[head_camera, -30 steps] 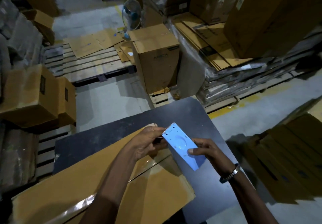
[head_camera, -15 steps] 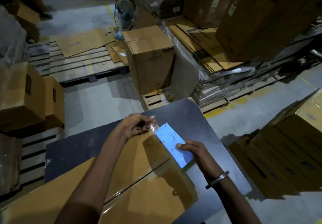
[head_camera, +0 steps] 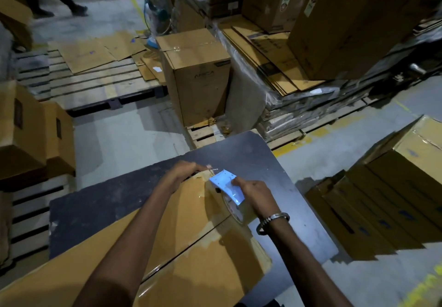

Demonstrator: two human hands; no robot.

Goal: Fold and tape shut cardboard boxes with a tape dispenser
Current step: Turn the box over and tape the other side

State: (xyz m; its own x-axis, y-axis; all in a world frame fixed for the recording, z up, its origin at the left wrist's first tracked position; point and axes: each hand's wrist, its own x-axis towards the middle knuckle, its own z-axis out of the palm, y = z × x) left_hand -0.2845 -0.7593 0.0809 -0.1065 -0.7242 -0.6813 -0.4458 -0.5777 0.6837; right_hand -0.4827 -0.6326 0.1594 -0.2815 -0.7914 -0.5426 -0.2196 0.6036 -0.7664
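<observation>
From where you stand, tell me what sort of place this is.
Probably a warehouse packing area: wooden pallets, stacks of flat cardboard and sealed boxes stand around the table on a concrete floor.

The upright cardboard box (head_camera: 202, 84) bears a faint brand print, seemingly "ARICA"

Matt brown cardboard box (head_camera: 196, 254); glossy tape seam; blue plastic dispenser (head_camera: 227, 186).
</observation>
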